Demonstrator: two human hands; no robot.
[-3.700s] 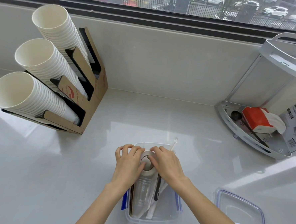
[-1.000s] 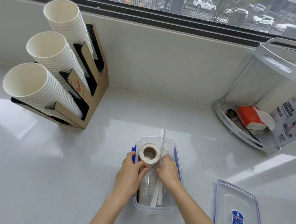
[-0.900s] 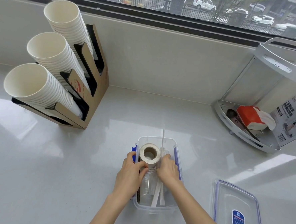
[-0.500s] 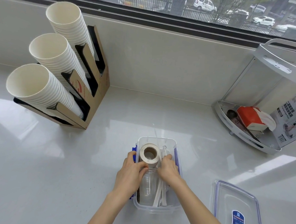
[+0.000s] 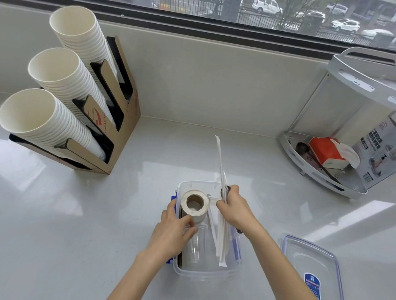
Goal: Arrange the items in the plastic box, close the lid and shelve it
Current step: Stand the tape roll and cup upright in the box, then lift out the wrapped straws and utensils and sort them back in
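Observation:
A clear plastic box with blue side latches stands open on the white counter in front of me. A white roll with a cardboard core sits in its far left part, over a clear bottle-like item. My left hand rests on the box's left side, fingers against the roll and clear item. My right hand pinches a bundle of white wrapped straws, whose top ends stick up past the box's far rim. The clear lid with a blue label lies flat to the right.
A cardboard dispenser holding three stacks of white paper cups stands at the back left. A white two-tier corner shelf at the right holds a red tissue pack and a printed carton. A window runs along the back wall.
My right hand has lifted and tilted the straw bundle, so its ends now stick up higher above the box's far rim. My left hand stays by the roll.

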